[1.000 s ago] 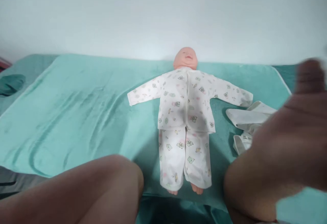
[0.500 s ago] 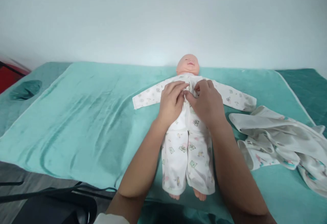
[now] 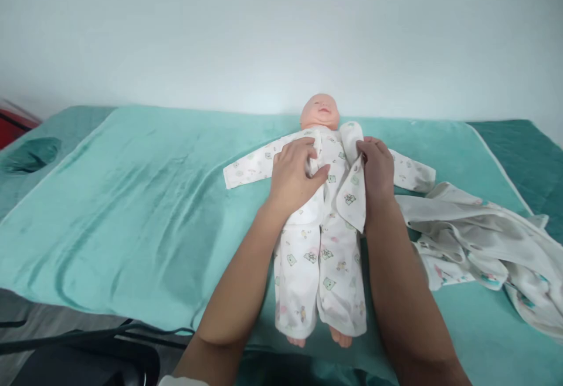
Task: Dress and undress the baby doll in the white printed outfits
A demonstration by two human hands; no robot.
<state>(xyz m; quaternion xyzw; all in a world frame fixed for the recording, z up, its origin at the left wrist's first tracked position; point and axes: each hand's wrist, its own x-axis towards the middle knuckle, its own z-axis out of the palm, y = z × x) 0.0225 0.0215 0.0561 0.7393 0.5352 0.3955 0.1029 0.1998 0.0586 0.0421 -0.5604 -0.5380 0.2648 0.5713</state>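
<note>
A baby doll (image 3: 320, 111) lies on its back on a teal blanket (image 3: 145, 198), dressed in a white printed shirt (image 3: 334, 169) and matching trousers (image 3: 321, 280). My left hand (image 3: 294, 176) rests on the doll's chest, fingers pinching the left front edge of the shirt. My right hand (image 3: 376, 169) grips the right front panel of the shirt and holds it folded open to the right. The shirt's sleeves lie spread out to both sides.
A heap of white baby clothes (image 3: 484, 245) lies on the blanket to the right of the doll. A dark green cloth (image 3: 29, 154) sits at the far left. A white wall stands behind. A black object (image 3: 88, 362) shows below the bed's near edge.
A second ago my arms were close to the camera and blurred. Then both hands met at the shirt's collar. Now my right hand has pulled the right shirt panel open.
</note>
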